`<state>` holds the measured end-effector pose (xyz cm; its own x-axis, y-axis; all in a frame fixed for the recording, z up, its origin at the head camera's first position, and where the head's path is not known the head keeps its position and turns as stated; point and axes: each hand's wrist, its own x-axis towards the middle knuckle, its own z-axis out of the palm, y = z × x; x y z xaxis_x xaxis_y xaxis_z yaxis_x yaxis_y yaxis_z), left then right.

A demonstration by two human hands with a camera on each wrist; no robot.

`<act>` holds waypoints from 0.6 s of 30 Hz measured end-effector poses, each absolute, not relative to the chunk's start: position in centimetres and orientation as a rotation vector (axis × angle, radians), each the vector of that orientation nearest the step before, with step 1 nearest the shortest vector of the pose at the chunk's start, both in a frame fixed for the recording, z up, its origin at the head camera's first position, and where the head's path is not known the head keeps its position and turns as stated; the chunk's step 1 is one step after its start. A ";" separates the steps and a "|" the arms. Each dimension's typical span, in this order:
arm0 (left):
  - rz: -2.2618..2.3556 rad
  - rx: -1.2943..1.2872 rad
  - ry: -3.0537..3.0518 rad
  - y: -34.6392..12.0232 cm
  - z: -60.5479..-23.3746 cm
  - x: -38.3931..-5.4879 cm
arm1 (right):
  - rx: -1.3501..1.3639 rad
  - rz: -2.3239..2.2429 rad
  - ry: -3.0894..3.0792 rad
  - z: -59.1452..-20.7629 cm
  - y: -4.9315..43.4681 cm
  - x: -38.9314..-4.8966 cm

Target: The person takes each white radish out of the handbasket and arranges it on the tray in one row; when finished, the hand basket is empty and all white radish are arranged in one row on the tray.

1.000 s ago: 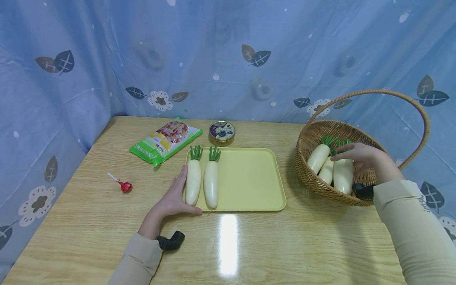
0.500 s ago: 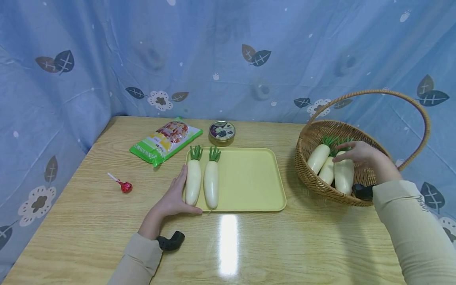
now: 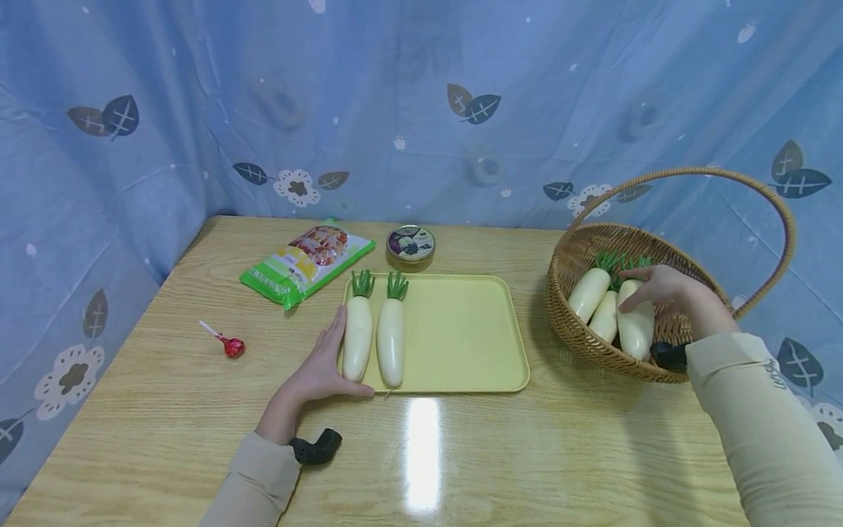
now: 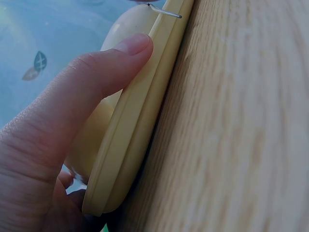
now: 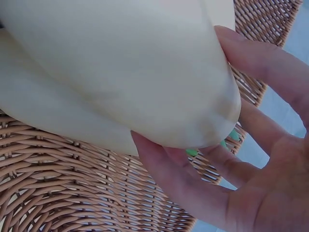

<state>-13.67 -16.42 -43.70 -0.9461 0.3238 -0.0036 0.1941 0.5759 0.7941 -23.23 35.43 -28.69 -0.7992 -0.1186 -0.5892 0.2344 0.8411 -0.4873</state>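
Observation:
Two white radishes with green tops lie side by side, a left one (image 3: 358,340) and a right one (image 3: 391,344), on the left part of a yellow tray (image 3: 461,337). My left hand (image 3: 323,369) rests at the tray's near left corner, fingers along its left side and thumb on the near rim. Several more radishes lie in a wicker basket (image 3: 586,350) at the right. Inside it, my right hand (image 3: 668,289) grips the rightmost radish (image 5: 145,72) near its leafy end, thumb and fingers on either side. That radish's leaves are partly hidden by the hand.
A green and white food packet (image 3: 309,260) lies behind the tray's left corner. Next to it stands a round tin (image 3: 410,245). A red lollipop (image 3: 232,346) lies at the left. The basket's tall handle (image 3: 724,172) arches above the right hand; a blue curtain (image 3: 421,110) hangs behind.
My right fingers have come down slightly and closed in around the rightmost radish, which has shifted a little in the basket. The left hand and the tray stay where they were.

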 end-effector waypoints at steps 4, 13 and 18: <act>1.302 0.436 2.654 -16.4 -43.7 -13.6 | 0.084 -0.734 2.394 -28.9 35.5 -23.2; 1.332 0.457 2.663 -16.4 -43.8 -13.6 | 0.090 -0.761 2.413 -28.8 35.4 -23.1; 1.333 0.453 2.665 -16.5 -43.8 -13.6 | 0.097 -0.797 2.434 -28.7 35.4 -23.1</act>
